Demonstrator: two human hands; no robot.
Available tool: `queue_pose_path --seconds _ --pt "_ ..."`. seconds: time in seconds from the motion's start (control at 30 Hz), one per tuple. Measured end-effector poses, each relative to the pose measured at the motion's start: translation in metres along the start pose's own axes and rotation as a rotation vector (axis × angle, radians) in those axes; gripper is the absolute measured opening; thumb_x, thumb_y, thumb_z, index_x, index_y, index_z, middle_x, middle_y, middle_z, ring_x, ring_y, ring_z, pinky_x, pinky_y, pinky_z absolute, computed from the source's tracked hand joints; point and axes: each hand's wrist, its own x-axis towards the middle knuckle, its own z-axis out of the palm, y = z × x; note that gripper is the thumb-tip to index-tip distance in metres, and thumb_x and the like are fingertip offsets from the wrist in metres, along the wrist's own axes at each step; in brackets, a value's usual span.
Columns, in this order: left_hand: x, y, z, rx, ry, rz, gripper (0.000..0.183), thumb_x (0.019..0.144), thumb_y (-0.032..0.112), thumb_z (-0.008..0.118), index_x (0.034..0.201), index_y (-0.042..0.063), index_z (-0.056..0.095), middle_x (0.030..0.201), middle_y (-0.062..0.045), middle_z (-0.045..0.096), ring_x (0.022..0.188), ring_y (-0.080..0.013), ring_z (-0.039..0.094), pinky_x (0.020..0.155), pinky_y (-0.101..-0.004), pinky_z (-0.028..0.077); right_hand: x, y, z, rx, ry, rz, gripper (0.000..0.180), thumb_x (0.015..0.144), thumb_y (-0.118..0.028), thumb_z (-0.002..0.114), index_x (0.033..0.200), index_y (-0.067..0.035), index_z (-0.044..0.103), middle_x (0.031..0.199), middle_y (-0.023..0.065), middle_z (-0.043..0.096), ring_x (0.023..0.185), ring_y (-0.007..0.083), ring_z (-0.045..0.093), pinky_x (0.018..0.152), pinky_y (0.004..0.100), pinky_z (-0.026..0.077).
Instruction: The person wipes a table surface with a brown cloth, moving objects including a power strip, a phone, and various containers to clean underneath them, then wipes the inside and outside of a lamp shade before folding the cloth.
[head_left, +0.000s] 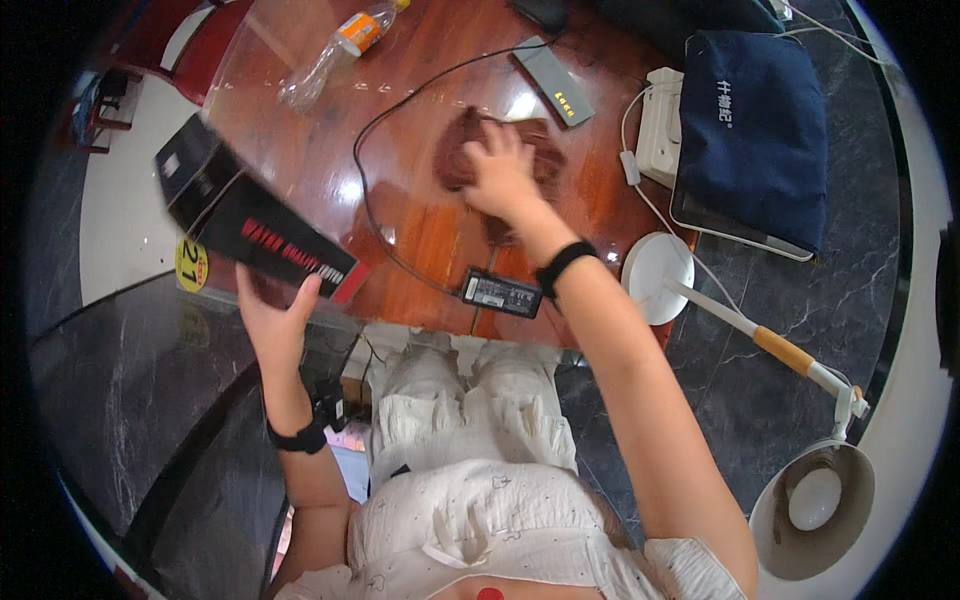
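My left hand (277, 322) grips a black cardboard box (262, 217) by its near side, at the left edge of the table. The box bears red and white writing; part of my fingers is hidden beneath it. Over the middle of the table, my right hand (506, 172) lies on a crumpled brown cloth (457, 154) with its fingers spread. Hand and cloth are blurred, and whether the fingers pinch the cloth does not show. Below the cloth, near the front edge, lies a black power adapter (501, 293) with its cable (365, 187) curving up to the left.
A glossy wooden table (315, 161) carries a clear plastic bottle (337, 56) and a flat grey box (553, 82). To the right are a white power strip (660, 127), a dark blue fabric pouch (754, 142) over a tablet-like device (739, 234), and a desk lamp (660, 277) reaching past the edge.
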Motion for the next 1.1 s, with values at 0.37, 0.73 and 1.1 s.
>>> queue_pose_path --seconds 0.37,0.73,1.1 --pt "-0.008 0.0 0.025 -0.128 -0.149 0.1 0.08 0.07 0.016 0.082 0.135 -0.002 0.038 0.126 -0.011 0.05 0.112 -0.0208 0.051 0.099 -0.0343 0.038 -0.038 -0.056 0.022 0.111 0.016 -0.175 0.057 0.068 -0.026 0.074 0.121 -0.02 0.056 0.144 0.013 0.036 0.136 0.0383 0.028 0.107 0.0587 0.027" --pt "-0.019 0.075 0.106 0.083 -1.143 0.101 0.092 0.055 0.022 0.086 0.132 -0.002 0.042 0.126 -0.012 0.047 0.116 -0.0236 0.049 0.1 -0.0358 0.039 -0.213 0.033 -0.112 1.504 0.109 -0.096 0.085 0.078 -0.01 0.071 0.148 -0.008 0.022 0.147 0.0136 0.031 0.137 0.0253 0.031 0.113 0.0405 0.025" --pt "-0.094 0.081 0.198 0.082 -2.007 0.37 0.083 0.067 0.034 0.082 0.13 -0.005 0.044 0.123 -0.018 0.049 0.114 -0.0294 0.05 0.1 -0.0355 0.04 -0.477 0.032 -0.086 0.93 0.209 0.562 0.105 0.062 -0.018 0.089 0.145 -0.002 0.028 0.142 0.0086 0.039 0.129 0.0169 0.038 0.108 0.0342 0.03"
